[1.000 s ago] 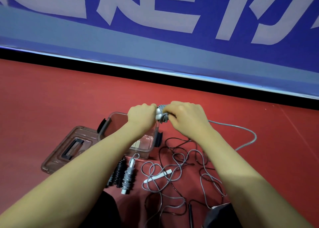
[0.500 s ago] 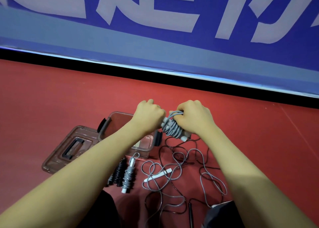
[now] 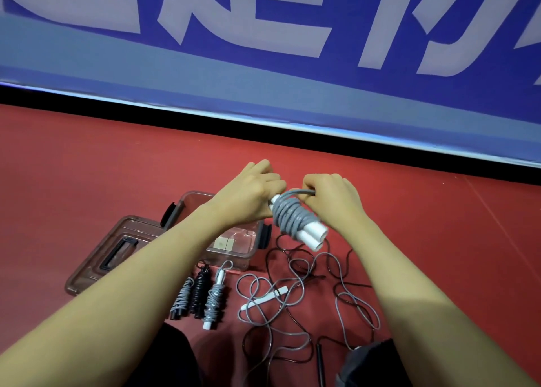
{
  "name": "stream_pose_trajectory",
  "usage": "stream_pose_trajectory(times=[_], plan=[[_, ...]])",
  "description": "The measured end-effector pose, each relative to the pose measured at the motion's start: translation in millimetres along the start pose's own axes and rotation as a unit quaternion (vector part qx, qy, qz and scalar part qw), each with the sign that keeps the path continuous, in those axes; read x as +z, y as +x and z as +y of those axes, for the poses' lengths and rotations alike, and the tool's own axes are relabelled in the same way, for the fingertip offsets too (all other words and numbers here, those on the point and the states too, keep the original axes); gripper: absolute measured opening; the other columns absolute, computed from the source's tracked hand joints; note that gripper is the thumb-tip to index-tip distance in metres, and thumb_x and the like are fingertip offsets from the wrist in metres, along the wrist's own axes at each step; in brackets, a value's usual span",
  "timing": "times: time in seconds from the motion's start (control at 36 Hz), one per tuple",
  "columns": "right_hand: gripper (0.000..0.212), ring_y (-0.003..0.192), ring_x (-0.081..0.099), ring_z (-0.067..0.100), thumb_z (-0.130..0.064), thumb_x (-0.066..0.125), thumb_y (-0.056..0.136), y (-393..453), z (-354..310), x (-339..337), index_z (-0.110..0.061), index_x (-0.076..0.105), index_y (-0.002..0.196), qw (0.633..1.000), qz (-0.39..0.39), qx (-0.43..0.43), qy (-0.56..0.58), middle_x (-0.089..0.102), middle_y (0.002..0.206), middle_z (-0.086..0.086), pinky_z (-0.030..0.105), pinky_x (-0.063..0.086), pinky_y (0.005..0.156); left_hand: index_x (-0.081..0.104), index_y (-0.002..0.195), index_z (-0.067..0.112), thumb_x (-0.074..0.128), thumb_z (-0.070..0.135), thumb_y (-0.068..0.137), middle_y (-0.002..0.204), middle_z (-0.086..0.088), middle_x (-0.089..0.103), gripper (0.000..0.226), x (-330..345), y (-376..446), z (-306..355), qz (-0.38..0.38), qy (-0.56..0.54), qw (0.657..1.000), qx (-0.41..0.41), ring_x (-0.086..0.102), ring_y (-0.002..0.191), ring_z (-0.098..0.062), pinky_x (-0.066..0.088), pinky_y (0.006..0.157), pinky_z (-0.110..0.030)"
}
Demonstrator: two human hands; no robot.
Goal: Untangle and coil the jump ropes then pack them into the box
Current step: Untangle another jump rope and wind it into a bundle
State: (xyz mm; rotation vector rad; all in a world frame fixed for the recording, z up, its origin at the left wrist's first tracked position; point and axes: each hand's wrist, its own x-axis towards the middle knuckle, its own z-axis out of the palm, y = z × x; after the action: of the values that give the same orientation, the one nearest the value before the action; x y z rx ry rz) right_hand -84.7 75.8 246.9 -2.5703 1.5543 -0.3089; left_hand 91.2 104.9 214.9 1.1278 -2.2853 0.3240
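Frame centre: left hand [image 3: 251,193] grips coiled grey jump rope [image 3: 292,216] top, fingers hidden; right hand [image 3: 330,199] pinches cord end; clear box [image 3: 248,257] half behind forearm.

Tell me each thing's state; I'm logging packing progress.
Grey rope wound round white handles: coiled, held in both hands.
Left hand: gripping handles.
Right hand: pinching rope end.
Clear brown plastic box: open.
Brown lid: off, beside box.
Three coiled ropes: unpacked.
Grey and black ropes: tangled.

The grey rope bundle [image 3: 294,218], wound round its two white handles, tilts just right of my clear box [image 3: 234,240]. Three coiled ropes [image 3: 199,294] lie before the box; tangled ropes [image 3: 298,293] sprawl right.
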Motion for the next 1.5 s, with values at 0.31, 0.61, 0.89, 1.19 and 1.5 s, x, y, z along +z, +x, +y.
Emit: stream_pose_trajectory(times=[0.31,0.61,0.89,1.19,1.5], plan=[[0.022,0.093,0.057,0.035,-0.031,0.058,0.091,6.6,-1.6,7.7,-0.010,0.059,0.086,0.993,0.075,0.017,0.092,0.065,0.091,0.011,0.034,0.034,0.067,0.043,0.068,0.019,0.059,0.031,0.081,0.052,0.004,0.040,0.024,-13.1,21.7,18.3,0.114,-0.186,0.898,-0.382,0.045,0.075,-0.040,0.027,0.054,-0.034],[0.009,0.073,0.058,0.029,-0.009,0.056,0.077,5.8,-16.1,13.8,-0.017,0.060,0.076,0.979,-0.065,-0.014,0.191,0.059,0.068,0.000,0.041,0.052,0.072,0.045,0.076,0.012,0.051,0.028,0.083,0.077,-0.012,0.058,0.018,5.9,16.9,-0.2,0.002,-0.104,0.858,-0.502,0.052,0.077,-0.040,0.030,0.057,-0.032],[0.008,0.047,0.040,0.004,-0.002,0.059,0.077,0.6,-29.6,3.6,0.004,0.065,0.077,0.959,-0.137,-0.080,0.233,0.055,0.054,0.000,0.027,0.038,0.054,0.055,0.103,0.005,0.048,0.026,0.091,0.102,-0.019,0.063,0.025,13.8,4.5,-8.6,-0.105,0.047,0.856,-0.504,0.059,0.090,-0.039,0.036,0.066,-0.033],[0.012,0.087,0.054,0.030,-0.014,0.052,0.080,-3.8,-31.9,-3.9,-0.015,0.060,0.089,0.994,-0.029,-0.102,-0.015,0.060,0.089,0.002,0.032,0.031,0.066,0.051,0.107,0.008,0.044,0.006,0.089,0.102,-0.013,0.063,0.019,7.8,1.4,-6.3,-0.242,0.210,0.862,-0.392,0.061,0.091,-0.035,0.032,0.063,-0.030],[0.028,0.101,0.057,0.031,-0.015,0.045,0.087,3.5,-14.1,3.5,-0.024,0.066,0.103,0.999,-0.005,-0.011,0.039,0.068,0.104,0.003,0.034,0.036,0.072,0.055,0.102,0.014,0.047,0.018,0.091,0.096,-0.005,0.065,0.014,13.5,6.6,-0.8,-0.299,0.244,0.904,-0.183,0.061,0.089,-0.028,0.013,0.046,-0.025]])
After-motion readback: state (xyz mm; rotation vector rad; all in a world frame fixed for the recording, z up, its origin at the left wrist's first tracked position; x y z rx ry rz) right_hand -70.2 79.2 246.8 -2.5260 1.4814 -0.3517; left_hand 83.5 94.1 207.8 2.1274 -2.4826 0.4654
